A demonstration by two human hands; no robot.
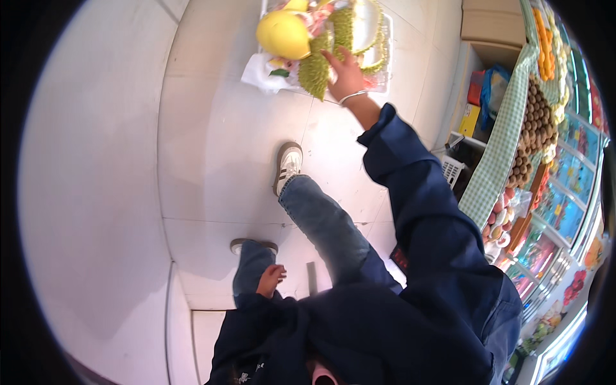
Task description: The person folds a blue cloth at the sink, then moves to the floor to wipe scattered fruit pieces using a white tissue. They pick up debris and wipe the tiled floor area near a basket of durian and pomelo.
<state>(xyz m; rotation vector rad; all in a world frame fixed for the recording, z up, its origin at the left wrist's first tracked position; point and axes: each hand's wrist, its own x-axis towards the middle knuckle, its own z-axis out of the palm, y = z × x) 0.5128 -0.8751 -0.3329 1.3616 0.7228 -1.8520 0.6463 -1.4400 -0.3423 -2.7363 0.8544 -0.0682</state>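
My right hand (347,75), with a bracelet at the wrist, reaches over a white plastic basket (388,57) at the top of the view. Its fingers are spread and touch or hover just above spiky green durian husks (315,67); contact cannot be told. Another husk piece (373,29), pale inside, lies to its right. A yellow pomelo-like fruit or peel (283,35) rests at the basket's left side. White plastic wrap (262,72) hangs over the near left rim. Low by my left leg, my left hand (272,279) is loosely curled, with no object visible in it.
My sneaker (289,166) stands on the tiled floor below the basket. A fruit display with a green checked cloth (500,139) runs along the right, bearing kiwifruit (536,118). Under it are shelves and a white crate (452,169). A pale wall or panel (96,168) rises at left.
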